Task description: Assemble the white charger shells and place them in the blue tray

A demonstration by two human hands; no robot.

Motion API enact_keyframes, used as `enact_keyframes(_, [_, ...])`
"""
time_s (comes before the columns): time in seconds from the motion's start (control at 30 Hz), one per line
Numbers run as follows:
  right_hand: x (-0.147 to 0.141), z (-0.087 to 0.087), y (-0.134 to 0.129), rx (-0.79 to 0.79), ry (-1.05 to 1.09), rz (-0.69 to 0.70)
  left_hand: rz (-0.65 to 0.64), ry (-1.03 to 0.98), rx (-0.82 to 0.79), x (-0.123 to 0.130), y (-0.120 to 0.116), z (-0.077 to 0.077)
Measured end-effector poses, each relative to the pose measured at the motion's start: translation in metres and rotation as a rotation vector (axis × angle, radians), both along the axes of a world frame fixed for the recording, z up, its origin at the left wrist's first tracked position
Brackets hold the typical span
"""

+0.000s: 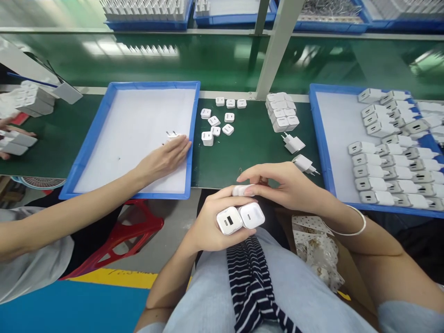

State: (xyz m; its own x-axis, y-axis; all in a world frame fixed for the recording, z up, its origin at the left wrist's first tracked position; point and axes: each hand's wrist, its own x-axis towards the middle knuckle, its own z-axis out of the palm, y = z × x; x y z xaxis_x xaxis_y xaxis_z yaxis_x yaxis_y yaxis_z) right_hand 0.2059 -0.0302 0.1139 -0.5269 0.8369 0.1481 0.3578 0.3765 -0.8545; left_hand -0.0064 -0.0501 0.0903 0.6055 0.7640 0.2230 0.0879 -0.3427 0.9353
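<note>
My left hand (207,224) is wrapped round two white chargers side by side, a left one (229,220) with two ports and a right one (252,215) with one slot facing up. Above them, a small white piece (242,190) sits between the fingers of my left hand and my right hand (274,185). My right thumb presses on that piece, while the right index finger stretches out above it. Just beyond my right hand lie two loose white chargers with pins, one (294,144) behind the other (304,163).
Several small white blocks (215,131) and a stacked white cluster (281,112) stand on the green table (243,152). A blue-rimmed tray (196,115) is at left, with a co-worker's hand (169,155) in it. Another tray (321,134) at right holds rows of chargers. A post (277,46) rises behind.
</note>
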Motion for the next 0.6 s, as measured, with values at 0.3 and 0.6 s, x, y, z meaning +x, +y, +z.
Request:
enact_keyframes(0.3, [0.008,0.013,-0.001,0.163,-0.136,0.025,-0.028,-0.070,-0.141,-0.003,0.005,-0.004])
enact_keyframes(0.6, [0.001,-0.003,-0.002,0.229,-0.110,-0.031,0.054,-0.072,-0.215,0.000,0.004,-0.009])
